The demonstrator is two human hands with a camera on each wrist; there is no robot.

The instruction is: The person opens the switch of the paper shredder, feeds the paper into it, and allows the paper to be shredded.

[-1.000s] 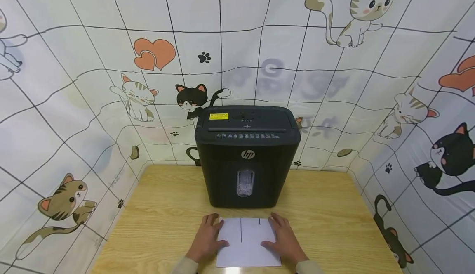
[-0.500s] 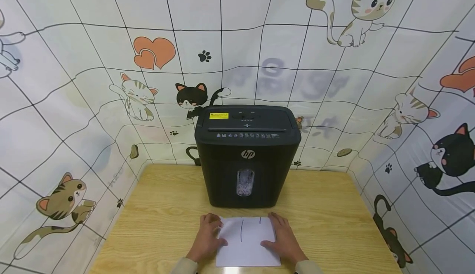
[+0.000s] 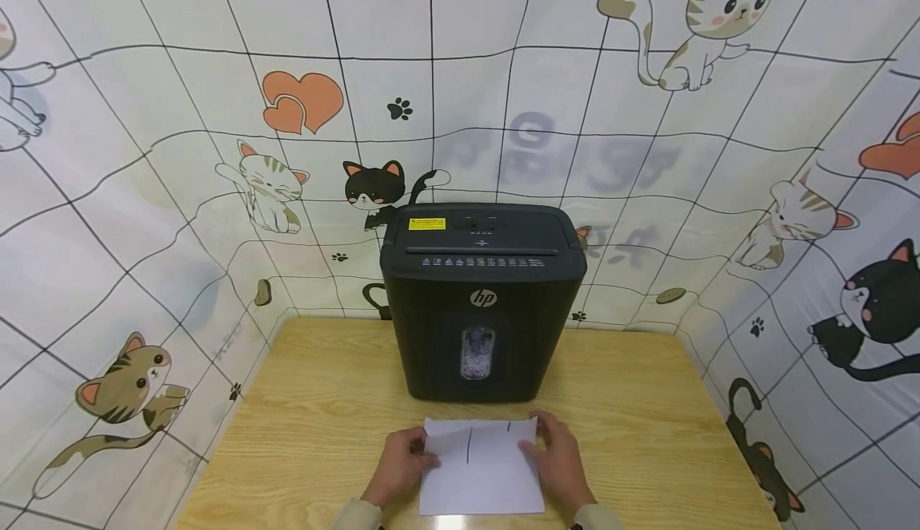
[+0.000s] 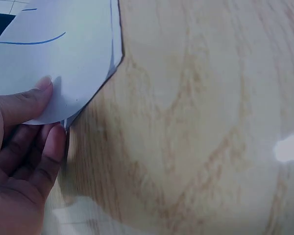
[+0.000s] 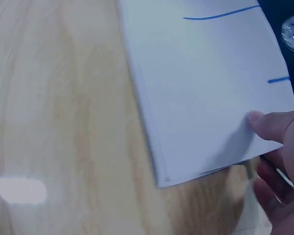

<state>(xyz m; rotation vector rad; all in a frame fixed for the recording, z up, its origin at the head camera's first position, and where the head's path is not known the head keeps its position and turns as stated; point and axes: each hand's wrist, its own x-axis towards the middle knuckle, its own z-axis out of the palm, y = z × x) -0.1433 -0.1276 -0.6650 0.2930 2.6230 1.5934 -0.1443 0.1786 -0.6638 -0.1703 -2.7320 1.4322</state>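
I see the left hand (image 3: pixel 398 464) and right hand (image 3: pixel 564 464) pinching white paper (image 3: pixel 483 478) by its sides; beyond, a black shredder (image 3: pixel 431 330) reads "hp", its yellow label (image 3: pixel 427 224) illegible from here.

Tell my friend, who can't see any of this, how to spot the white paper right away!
Find the wooden table, then the big black machine standing on it. In front of that machine, on the side with the round hp badge, is the white paper. Unlike the black machine and brownish table, it's white, with one long blue line and one short blue line.
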